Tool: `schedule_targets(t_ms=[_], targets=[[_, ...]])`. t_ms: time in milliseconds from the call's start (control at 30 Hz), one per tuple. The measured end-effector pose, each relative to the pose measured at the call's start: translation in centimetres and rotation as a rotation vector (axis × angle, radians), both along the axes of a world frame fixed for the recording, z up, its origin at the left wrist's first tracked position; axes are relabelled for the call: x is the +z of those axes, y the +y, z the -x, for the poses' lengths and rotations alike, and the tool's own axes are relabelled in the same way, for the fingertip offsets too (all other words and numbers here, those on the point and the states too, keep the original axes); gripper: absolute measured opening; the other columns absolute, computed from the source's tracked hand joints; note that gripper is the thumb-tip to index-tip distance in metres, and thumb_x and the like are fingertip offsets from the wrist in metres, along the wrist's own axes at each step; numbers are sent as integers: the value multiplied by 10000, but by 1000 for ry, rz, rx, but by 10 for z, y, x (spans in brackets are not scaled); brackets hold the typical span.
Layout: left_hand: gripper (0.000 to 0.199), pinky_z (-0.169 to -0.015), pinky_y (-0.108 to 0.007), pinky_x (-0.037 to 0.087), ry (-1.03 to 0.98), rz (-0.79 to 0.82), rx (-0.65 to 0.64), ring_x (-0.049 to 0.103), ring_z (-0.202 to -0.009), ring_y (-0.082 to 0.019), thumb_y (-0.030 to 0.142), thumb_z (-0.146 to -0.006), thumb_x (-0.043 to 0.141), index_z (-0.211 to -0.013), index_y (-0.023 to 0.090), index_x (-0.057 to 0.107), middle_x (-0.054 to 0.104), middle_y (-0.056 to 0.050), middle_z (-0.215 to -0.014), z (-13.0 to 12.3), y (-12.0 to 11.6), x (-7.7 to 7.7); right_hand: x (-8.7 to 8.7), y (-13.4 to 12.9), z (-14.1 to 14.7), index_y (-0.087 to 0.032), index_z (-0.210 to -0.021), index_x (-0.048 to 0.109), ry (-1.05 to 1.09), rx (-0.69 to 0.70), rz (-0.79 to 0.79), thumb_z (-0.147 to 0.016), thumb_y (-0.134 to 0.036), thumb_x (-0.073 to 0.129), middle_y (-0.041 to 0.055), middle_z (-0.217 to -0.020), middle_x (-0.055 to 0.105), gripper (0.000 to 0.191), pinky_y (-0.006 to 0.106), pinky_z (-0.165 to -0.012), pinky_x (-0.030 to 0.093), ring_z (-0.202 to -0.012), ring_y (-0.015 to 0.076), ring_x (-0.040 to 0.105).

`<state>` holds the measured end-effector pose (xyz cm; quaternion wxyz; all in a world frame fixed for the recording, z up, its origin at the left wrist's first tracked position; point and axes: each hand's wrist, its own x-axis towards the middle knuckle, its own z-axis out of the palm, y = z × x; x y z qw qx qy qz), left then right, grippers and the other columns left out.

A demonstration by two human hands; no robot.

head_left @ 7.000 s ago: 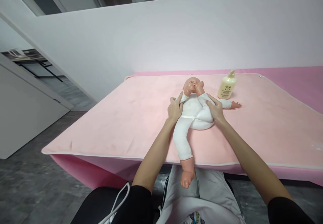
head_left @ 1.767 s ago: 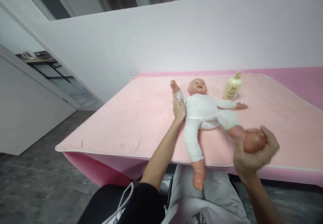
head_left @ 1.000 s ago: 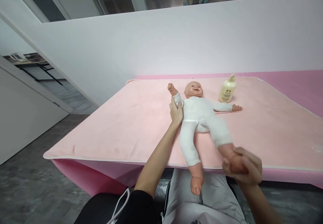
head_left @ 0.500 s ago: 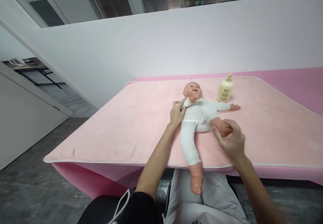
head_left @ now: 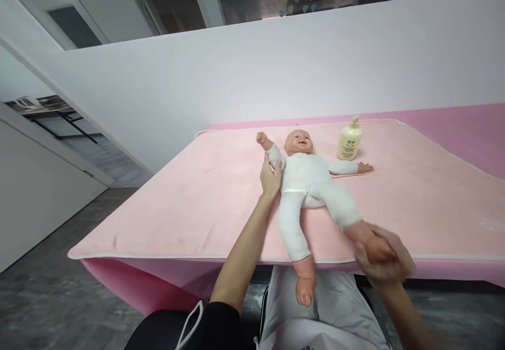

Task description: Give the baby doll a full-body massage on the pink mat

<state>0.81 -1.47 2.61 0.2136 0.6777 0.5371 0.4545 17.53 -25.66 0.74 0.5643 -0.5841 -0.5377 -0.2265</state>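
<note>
A baby doll [head_left: 306, 174] with a white cloth body lies face up on a pink blanket [head_left: 165, 203]. My left hand [head_left: 271, 177] is closed round its white-sleeved arm on the left, which points up and outward. Its other arm lies stretched to the right on the blanket. With my right hand [head_left: 389, 258] I grip the doll's foot on the right, and that leg is extended toward the table's front edge; the hand is slightly blurred. The doll's other leg hangs over the front edge, its bare foot above my lap.
A cream pump bottle [head_left: 349, 139] stands upright beyond the doll's outstretched arm. Behind the table rises a white wall [head_left: 244, 76]. A pink cloth [head_left: 453, 129] shows under the blanket. A white cable [head_left: 191, 325] hangs by my left sleeve.
My right hand has pulled the doll's bent leg out straight, down and to the right. The doll's arm in my left hand has swung from its chest outward to the left.
</note>
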Motion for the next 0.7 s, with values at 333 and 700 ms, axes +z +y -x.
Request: schedule_targets(t_ms=[333, 700], targets=[[493, -795, -312, 483, 219, -42, -118, 605, -957, -207, 261, -865, 442, -1358, 286, 437, 551, -73, -1145, -3, -7, 3, 32, 60, 8, -181, -1021, 536, 76, -14, -39, -746, -358, 686, 53, -855, 644, 360, 279, -598, 534, -713, 175, 643], [462, -761, -354, 515, -259, 199, 135, 667, -832, -229, 346, -870, 451, -1283, 151, 378, 666, -122, -1001, 9, 16, -9, -31, -35, -7, -174, -991, 532, -84, 13, -32, -724, -258, 701, 60, -799, 670, 327, 303, -515, 553, -641, 200, 657]])
